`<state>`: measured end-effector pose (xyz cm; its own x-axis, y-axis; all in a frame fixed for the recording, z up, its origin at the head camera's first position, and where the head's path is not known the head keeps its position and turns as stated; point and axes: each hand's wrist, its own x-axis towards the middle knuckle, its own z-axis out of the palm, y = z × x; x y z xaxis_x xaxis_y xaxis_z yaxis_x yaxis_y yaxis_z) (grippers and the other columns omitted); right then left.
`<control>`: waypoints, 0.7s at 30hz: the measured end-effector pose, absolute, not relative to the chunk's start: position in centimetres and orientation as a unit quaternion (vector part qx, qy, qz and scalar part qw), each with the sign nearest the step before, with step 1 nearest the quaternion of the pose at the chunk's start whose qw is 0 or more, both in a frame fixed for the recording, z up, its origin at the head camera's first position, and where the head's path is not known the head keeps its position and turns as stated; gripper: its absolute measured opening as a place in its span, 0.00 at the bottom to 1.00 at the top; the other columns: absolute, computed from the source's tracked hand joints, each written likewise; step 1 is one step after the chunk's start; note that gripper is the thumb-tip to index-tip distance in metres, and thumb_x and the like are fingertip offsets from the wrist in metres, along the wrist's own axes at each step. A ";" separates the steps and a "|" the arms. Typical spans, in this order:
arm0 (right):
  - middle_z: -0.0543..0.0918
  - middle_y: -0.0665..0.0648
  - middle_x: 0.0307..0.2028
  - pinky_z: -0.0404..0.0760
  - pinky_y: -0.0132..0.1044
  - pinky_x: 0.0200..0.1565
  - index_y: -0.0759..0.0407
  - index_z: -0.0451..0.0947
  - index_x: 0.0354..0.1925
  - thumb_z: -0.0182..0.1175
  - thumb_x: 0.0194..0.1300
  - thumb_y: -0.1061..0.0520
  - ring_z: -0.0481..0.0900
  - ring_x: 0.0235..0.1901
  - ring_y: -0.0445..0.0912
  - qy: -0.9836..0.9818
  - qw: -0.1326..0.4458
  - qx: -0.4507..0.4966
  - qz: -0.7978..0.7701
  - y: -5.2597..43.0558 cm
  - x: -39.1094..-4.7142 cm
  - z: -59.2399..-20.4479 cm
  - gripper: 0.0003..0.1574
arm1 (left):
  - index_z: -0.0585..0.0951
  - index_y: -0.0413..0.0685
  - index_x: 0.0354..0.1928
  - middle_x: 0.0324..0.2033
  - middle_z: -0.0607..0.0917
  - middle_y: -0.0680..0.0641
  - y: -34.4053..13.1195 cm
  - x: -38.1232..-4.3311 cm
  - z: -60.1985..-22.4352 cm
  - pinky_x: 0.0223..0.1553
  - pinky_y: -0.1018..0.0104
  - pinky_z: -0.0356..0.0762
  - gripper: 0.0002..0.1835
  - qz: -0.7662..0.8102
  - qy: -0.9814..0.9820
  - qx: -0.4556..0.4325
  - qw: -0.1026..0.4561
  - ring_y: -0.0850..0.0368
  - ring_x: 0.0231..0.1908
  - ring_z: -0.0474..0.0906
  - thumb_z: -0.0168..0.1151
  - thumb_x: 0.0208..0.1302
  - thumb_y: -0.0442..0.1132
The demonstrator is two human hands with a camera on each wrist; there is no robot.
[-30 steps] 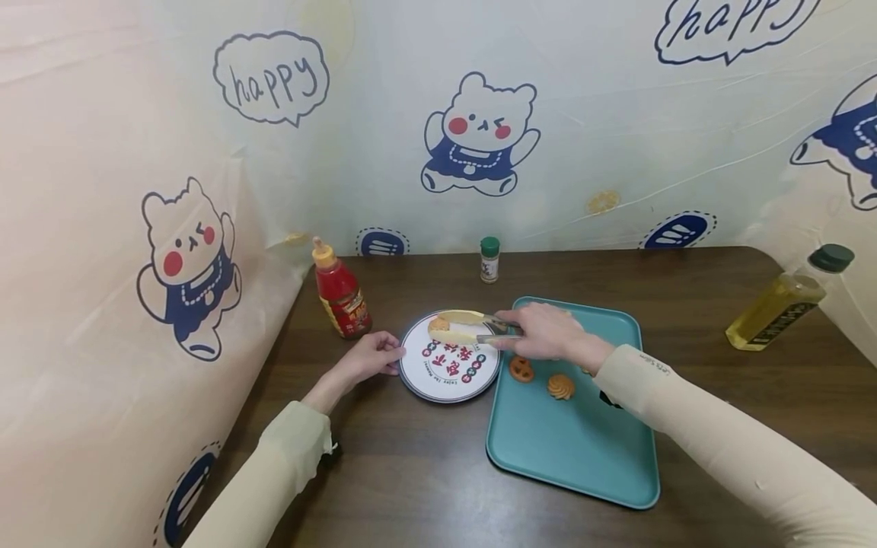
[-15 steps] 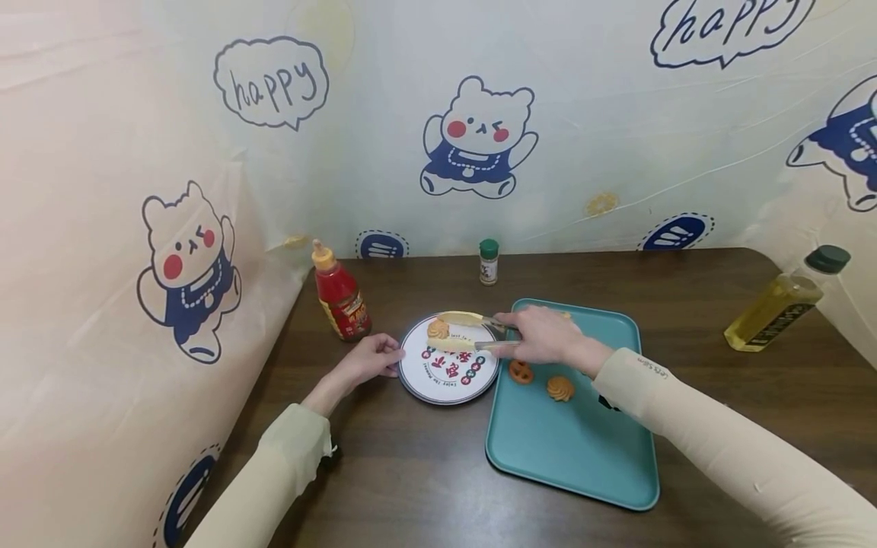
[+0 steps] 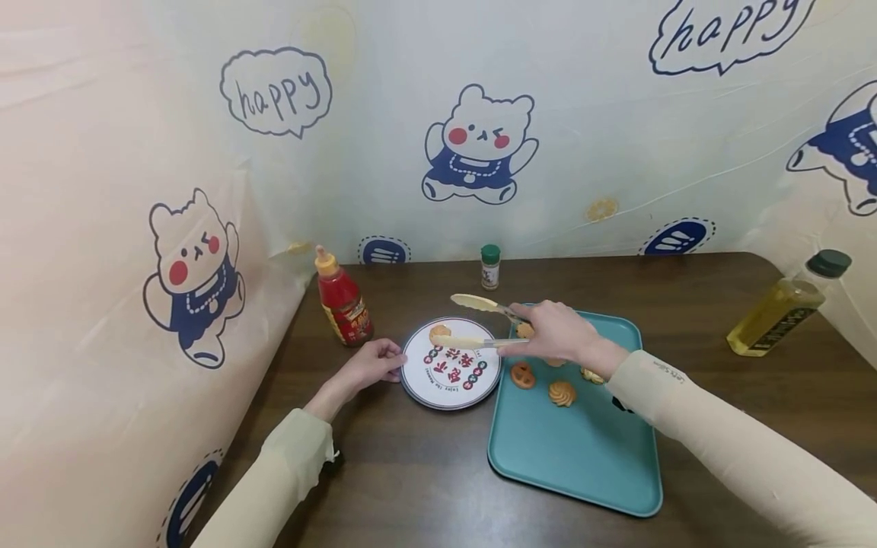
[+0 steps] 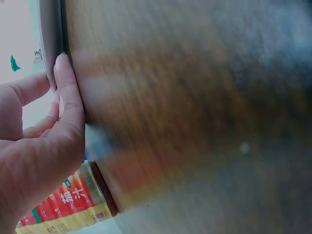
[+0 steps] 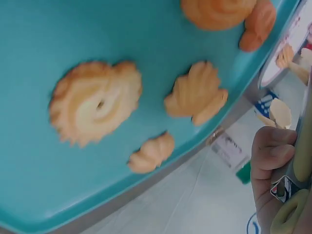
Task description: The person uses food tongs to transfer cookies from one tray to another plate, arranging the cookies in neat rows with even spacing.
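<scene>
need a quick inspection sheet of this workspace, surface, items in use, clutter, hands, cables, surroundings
Surface: dark wood-look table
Job's things: white plate bearing one small cookie; teal tray to its right with a pretzel-shaped biscuit, a swirl cookie and further cookies; tongs spread apart, contact with the small cookie unclear
Clutter: red bottle, green-capped shaker and bottle of yellow liquid, all standing
Hands: left hand pinches the plate's rim; right hand grips the tongs
Cables: nothing seen
Surroundings: pale sheet printed with bears and "happy" bubbles
</scene>
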<state>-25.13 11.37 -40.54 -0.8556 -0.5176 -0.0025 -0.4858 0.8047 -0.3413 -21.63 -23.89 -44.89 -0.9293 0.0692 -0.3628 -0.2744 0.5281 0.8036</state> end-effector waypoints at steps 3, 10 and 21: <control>0.60 0.47 0.10 0.57 0.36 0.17 0.61 0.67 0.70 0.63 0.51 0.19 0.54 0.10 0.41 0.950 0.032 -0.258 -0.173 12.4 -25.2 -40.0 0.64 | 0.76 0.39 0.53 0.42 0.81 0.40 -23.9 -21.6 -44.8 0.45 0.61 0.84 0.16 0.480 0.857 -0.058 0.179 0.51 0.38 0.84 0.63 0.70 0.41; 0.63 0.49 0.11 0.62 0.37 0.18 0.64 0.67 0.70 0.58 0.48 0.14 0.64 0.11 0.43 0.958 0.025 -0.224 -0.175 15.7 -25.1 -38.8 0.70 | 0.76 0.38 0.53 0.42 0.81 0.40 -23.8 -21.6 -44.9 0.45 0.61 0.84 0.16 0.480 0.856 -0.055 0.185 0.51 0.38 0.83 0.63 0.71 0.41; 0.57 0.48 0.10 0.59 0.38 0.17 0.64 0.68 0.69 0.59 0.52 0.17 0.53 0.12 0.42 0.972 -0.001 -0.173 -0.160 21.7 -24.0 -37.4 0.65 | 0.76 0.40 0.54 0.43 0.81 0.42 -23.9 -21.6 -44.9 0.46 0.61 0.84 0.17 0.474 0.860 -0.060 0.180 0.52 0.39 0.83 0.62 0.71 0.42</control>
<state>-24.01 21.68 -37.37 -0.9403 -0.3354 0.0573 -0.3361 0.8891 -0.3106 -21.63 -23.92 -44.91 -0.9282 0.0676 -0.3659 -0.2734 0.5434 0.7937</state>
